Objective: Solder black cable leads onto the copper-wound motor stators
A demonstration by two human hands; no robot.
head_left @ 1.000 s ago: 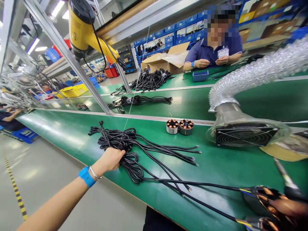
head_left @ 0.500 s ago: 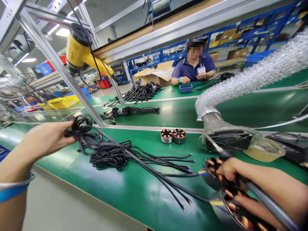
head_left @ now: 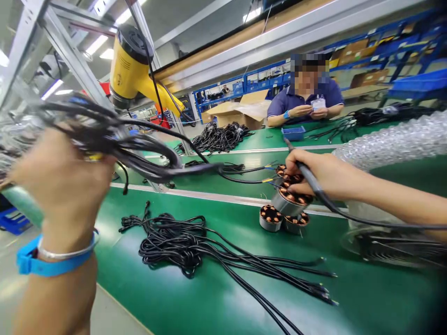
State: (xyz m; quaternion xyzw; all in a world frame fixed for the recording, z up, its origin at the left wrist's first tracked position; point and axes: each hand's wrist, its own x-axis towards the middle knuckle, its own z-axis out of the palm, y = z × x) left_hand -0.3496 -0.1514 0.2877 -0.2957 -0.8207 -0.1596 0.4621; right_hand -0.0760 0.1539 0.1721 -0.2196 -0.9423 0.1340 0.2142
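My left hand (head_left: 66, 172), blurred by motion, is raised at the left and closed round a coiled bundle of black cables (head_left: 146, 160). Two leads from that bundle run right, with yellow and blue wire ends, to a pair of motor stators (head_left: 292, 201) with copper windings. These stators are gripped by my right hand (head_left: 324, 174), which also holds a soldering iron (head_left: 309, 177) with its tip pointing up and left. Just beneath, two more stators (head_left: 270, 218) sit on the green bench. A second heap of black cables (head_left: 174, 246) lies in front, stripped ends to the right.
A yellow robot arm (head_left: 131, 70) hangs by the metal frame at upper left. A clear ribbed duct (head_left: 401, 139) comes in from the right above a dark fan (head_left: 394, 246). Across the bench sits a co-worker (head_left: 303, 100) behind a blue tray (head_left: 293, 133); more cables (head_left: 223, 137) are piled there.
Both hands have lifted the cables and the attached stators up and away from me. The right hand's stators are now above the two standing ones. The view has shifted left.
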